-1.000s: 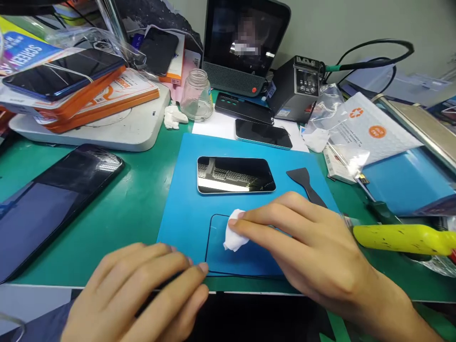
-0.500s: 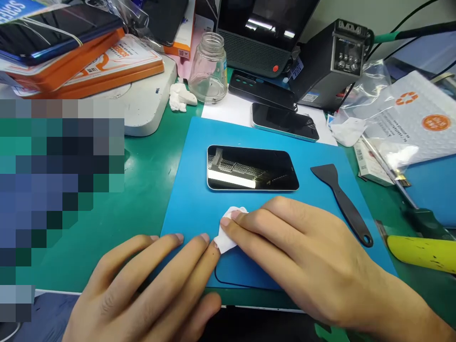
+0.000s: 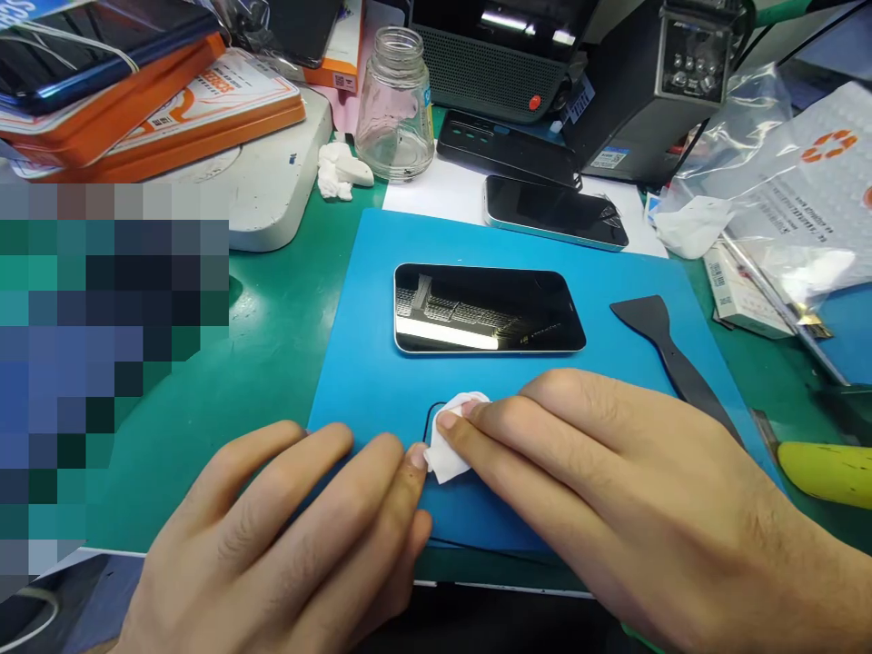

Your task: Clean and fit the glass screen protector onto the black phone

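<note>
My right hand (image 3: 613, 481) pinches a folded white wipe (image 3: 453, 450) between thumb and fingers, pressed on a clear screen protector with a thin black border (image 3: 504, 548). This pane is near the front of the blue mat (image 3: 361, 300), largely covered by my hands. At its left edge, my left hand (image 3: 292, 527) has curled fingers, the index fingertip beside the wipe and the thumb lower down, gripping the edge. Just beyond my hands a phone (image 3: 490, 309) with a pale frame lies face up, its dark screen reflecting a light.
Right of the phone lies a black spatula (image 3: 658, 341); a yellow-handled tool (image 3: 824, 472) sits farther right. A glass jar (image 3: 395, 118), a second phone (image 3: 555, 213) and a black case (image 3: 508, 159) stand or lie behind. Orange-sided boxes (image 3: 197, 118) are stacked at left.
My left fingers have curled more, with the index fingertip drawn onto the pane's edge. The wipe has shifted slightly right in view, and the pane's upper left corner now shows. The view has tilted slightly.
</note>
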